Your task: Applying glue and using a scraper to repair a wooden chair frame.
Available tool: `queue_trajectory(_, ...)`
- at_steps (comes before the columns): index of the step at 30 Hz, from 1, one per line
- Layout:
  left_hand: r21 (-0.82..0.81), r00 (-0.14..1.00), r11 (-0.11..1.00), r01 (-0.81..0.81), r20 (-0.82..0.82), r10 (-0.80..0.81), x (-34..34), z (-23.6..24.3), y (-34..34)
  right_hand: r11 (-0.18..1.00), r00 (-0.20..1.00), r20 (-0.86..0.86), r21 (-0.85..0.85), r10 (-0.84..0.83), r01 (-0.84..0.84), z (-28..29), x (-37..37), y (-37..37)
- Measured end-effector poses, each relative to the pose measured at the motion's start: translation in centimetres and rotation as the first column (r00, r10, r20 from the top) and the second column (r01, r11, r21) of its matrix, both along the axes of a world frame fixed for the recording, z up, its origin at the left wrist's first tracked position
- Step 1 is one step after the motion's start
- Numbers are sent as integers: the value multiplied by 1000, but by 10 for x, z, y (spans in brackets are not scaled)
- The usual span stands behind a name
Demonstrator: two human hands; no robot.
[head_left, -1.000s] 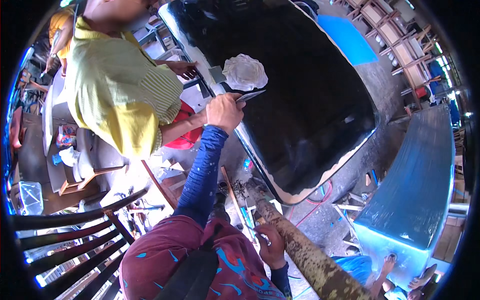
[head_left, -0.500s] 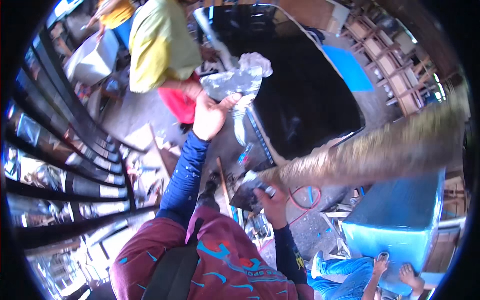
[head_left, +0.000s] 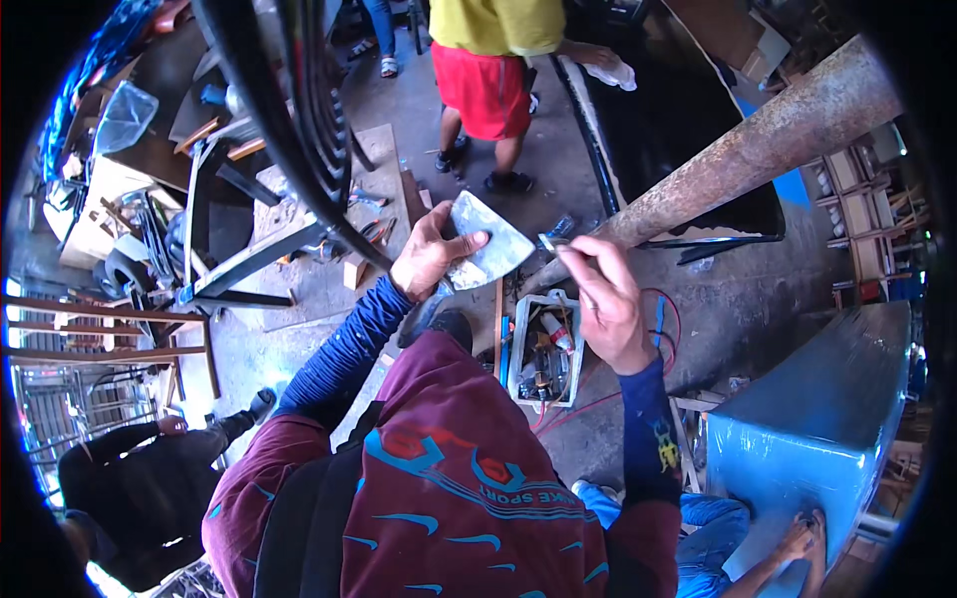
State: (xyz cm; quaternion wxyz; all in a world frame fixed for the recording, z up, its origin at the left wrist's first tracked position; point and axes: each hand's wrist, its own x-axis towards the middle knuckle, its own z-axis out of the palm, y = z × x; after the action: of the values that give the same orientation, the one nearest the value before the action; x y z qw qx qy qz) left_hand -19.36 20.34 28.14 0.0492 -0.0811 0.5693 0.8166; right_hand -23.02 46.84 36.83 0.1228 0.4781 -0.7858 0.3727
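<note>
My left hand (head_left: 429, 254) grips a pale, smeared flat plate (head_left: 490, 239), thumb over its face and fingers behind its edge. Just right of the plate, my right hand (head_left: 608, 309) holds a small metal-looking tool (head_left: 548, 242) between thumb and fingers; its full shape is hidden. A rusty pipe (head_left: 758, 149) runs diagonally beyond my right hand. Below my hands a plastic crate (head_left: 518, 385) of tools stands on the floor.
A person in red shorts (head_left: 483, 95) stands ahead beside a black panel (head_left: 678, 120). Black metal frames (head_left: 269, 120) and wood scraps rise on the left. A person in dark clothes (head_left: 140, 498) is lower left; another (head_left: 698, 538) works at a blue wrapped block (head_left: 797, 409).
The view has swung, bringing the crate into sight and the panel farther off. My right hand has risen from low beside the pipe to next to the plate. The co-worker has moved away from my left hand.
</note>
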Motion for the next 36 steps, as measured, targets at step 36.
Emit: queue_trajectory(36, -311, 912, 909, 276, -214, -351, 198, -69, -304, 969, 690, 698, 20, -189, 245, -84, 251, -294)
